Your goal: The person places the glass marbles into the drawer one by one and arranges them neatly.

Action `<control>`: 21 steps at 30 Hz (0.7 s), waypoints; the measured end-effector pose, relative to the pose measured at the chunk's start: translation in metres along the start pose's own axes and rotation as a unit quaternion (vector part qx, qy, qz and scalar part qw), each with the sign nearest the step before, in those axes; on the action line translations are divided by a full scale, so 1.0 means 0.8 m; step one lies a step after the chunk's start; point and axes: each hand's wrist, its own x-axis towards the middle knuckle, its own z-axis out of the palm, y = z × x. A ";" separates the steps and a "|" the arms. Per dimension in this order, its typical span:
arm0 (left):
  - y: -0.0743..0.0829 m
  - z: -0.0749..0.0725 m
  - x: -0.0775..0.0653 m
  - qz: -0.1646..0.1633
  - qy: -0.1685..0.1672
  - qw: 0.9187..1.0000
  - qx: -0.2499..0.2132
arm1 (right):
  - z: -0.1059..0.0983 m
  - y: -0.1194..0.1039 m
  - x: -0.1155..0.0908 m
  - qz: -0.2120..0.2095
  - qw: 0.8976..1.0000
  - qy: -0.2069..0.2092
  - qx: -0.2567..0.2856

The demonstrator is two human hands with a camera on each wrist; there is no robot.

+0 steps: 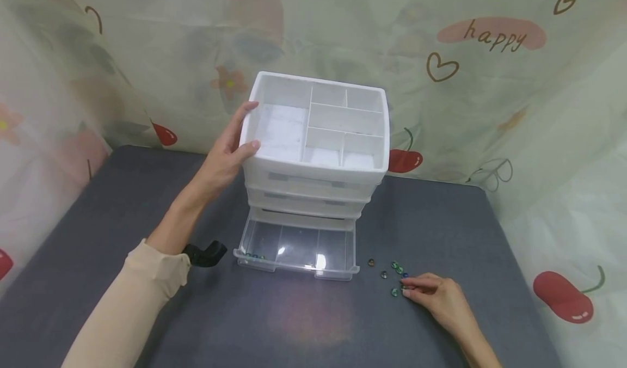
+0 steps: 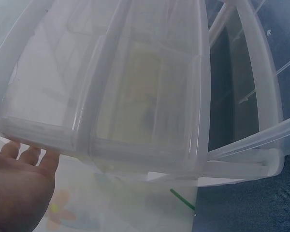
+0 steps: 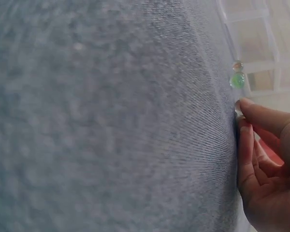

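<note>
A white plastic drawer unit (image 1: 313,175) stands on the dark table, its clear bottom drawer (image 1: 296,273) pulled out. Small glass marbles (image 1: 254,256) lie at that drawer's left front. My left hand (image 1: 222,158) grips the unit's upper left side, thumb and a finger over the rim; in the left wrist view other fingers (image 2: 49,162) touch its side wall. To the right of the drawer, my right hand (image 1: 438,297) pinches a marble (image 3: 239,107) between thumb and finger, mostly hidden by the fingertips. A green marble (image 3: 237,80) and a brownish one (image 3: 238,65) show beyond them.
Several loose marbles (image 1: 394,292) are scattered between the drawer and my right hand. The unit's top tray (image 1: 281,131) has divided compartments. A black strap piece (image 1: 206,253) sticks out at my left wrist. A patterned curtain (image 1: 338,30) hangs behind the table (image 1: 294,324).
</note>
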 end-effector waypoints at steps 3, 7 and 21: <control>0.000 -0.001 0.000 0.003 -0.002 1.000 0.005 | 0.001 0.003 -0.002 -0.014 1.000 0.004 0.007; -0.001 -0.001 0.000 0.007 -0.002 1.000 0.005 | 0.001 0.007 -0.003 -0.025 0.999 0.002 0.027; -0.002 -0.002 0.001 0.017 -0.003 1.000 0.006 | -0.005 -0.014 0.004 -0.066 0.993 -0.008 0.099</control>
